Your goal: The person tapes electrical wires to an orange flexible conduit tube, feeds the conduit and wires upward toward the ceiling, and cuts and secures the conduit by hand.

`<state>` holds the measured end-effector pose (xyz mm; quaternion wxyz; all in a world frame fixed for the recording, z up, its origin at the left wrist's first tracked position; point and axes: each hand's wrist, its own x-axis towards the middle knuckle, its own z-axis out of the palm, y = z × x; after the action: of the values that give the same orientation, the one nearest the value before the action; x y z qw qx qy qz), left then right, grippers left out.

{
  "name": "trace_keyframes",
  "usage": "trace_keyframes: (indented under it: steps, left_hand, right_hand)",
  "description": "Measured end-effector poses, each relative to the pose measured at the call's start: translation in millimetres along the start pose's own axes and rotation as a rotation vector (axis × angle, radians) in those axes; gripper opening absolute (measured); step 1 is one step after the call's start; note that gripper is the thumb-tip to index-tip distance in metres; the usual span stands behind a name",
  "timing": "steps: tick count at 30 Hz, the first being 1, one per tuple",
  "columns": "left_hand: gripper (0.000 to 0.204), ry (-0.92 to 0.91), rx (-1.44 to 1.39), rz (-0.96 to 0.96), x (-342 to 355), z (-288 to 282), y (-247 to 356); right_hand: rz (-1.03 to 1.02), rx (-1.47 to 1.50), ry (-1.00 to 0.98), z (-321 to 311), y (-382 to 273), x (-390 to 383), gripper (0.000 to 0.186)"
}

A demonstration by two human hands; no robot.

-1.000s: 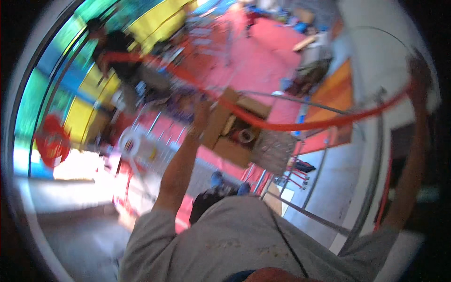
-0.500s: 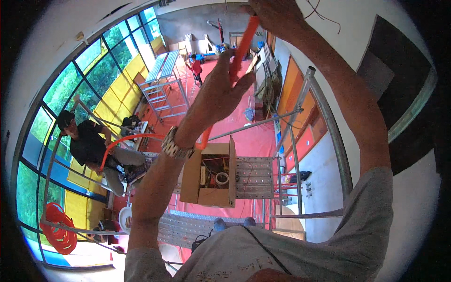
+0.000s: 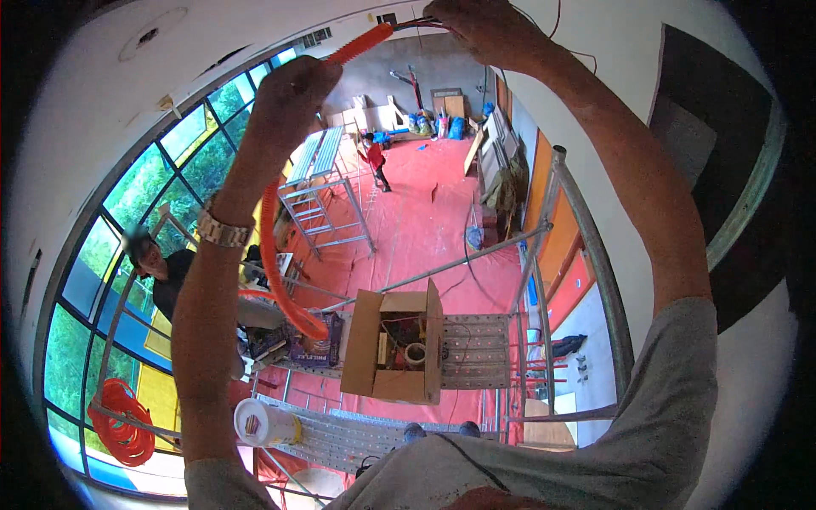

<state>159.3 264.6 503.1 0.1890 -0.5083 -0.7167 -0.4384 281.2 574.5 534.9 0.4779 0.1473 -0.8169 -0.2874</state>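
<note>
At far left, a coil of orange tubing (image 3: 121, 429) is hanging by a scaffold rail. Beside it, a co-worker in dark clothing (image 3: 174, 276) is sitting, now partly hidden behind the wearer's left forearm. The left hand (image 3: 293, 92) is closing around an orange corrugated tube (image 3: 269, 242) just below its upper end; half a second ago this hand was lower and nearer the middle. The tube is running down from the fist and curving in a loop below. A white bucket (image 3: 263, 423), mostly covered by the forearm before, is now showing on a metal plank (image 3: 344, 440). At centre, an open cardboard box (image 3: 365, 331) is resting on another plank. At upper right, the right hand (image 3: 484, 32), earlier at the tube's end, is now pinching thin dark wires (image 3: 418, 24) that are emerging from that end.
</note>
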Motion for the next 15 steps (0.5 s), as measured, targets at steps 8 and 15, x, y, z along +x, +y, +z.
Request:
trace_keyframes:
  steps: [8, 15]
  left_hand:
    - [0.036, -0.025, 0.37, 0.163, 63, -62, -9]
    - [0.021, 0.128, 0.97, 0.77, 99, -92, -29]
  right_hand:
    - [0.399, 0.743, -0.311, -63, 1, 42, 0.027]
    - [0.148, 0.848, -0.426, -86, 23, 65, 0.032]
